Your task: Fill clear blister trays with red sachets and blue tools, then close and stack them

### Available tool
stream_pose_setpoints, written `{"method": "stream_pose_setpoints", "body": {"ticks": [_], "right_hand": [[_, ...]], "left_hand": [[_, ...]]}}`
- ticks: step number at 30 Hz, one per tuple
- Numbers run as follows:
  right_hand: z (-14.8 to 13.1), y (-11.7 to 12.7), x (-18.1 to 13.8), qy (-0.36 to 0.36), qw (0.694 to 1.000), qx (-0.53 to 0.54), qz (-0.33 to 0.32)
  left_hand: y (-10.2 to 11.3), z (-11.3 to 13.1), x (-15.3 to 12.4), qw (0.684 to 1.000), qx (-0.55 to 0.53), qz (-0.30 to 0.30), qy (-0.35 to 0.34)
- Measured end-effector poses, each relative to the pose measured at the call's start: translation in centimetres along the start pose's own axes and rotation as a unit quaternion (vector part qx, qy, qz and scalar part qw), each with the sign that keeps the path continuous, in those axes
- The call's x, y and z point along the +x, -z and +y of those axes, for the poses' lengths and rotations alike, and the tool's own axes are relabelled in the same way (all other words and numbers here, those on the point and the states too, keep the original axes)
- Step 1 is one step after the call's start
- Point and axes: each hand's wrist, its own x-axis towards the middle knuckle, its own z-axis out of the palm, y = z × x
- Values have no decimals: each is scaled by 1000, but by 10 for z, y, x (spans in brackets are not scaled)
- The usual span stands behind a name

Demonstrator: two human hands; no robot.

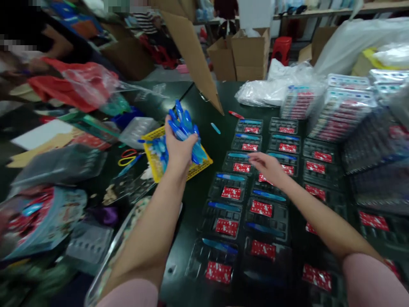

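My left hand [178,149] is wrapped round a bunch of blue pens [182,123], held over a yellow plastic basket [200,169] with more blue pens inside. My right hand [266,165] reaches over the rows of clear plastic trays [220,160]. Its fingertips are pinched at the end of a blue pen [238,156] that lies along the top of one tray. Many trays around it carry a red patterned packet [231,193] and a blue pen [230,177]. The right hand partly covers one red packet.
Stacks of filled trays [345,113] stand at the right. Behind the rows are clear plastic bags [265,91], a red pen [235,114] and a cardboard flap [191,51]. Scissors [128,157] and a tub of red packets [60,217] are at left; another person is beyond.
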Motion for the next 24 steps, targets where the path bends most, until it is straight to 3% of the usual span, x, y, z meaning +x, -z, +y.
{"method": "stream_pose_setpoints", "body": {"ticks": [3,5,8,12,14,17,20,24], "right_hand": [[-3,-33,23,-70,980,184,8],[4,-43,32,-109,964,241,27],[20,-37,31,-132,953,264,63],[45,-8,27,-120,962,233,74],[59,17,35,-117,978,159,64],[81,70,64,-89,990,-54,90],[102,128,107,-71,942,-291,150],[125,173,155,-101,866,-475,121]], "left_hand": [[-52,4,-45,992,-82,-87,36],[-81,2,-69,984,-120,-116,61],[-114,-4,-86,970,-158,-142,114],[-143,-11,-85,950,-196,-170,172],[-153,-13,-80,940,-215,-173,199],[-162,-17,-72,927,-229,-179,235],[-166,-19,-65,919,-233,-191,252],[-168,-19,-61,905,-263,-193,273]]}}
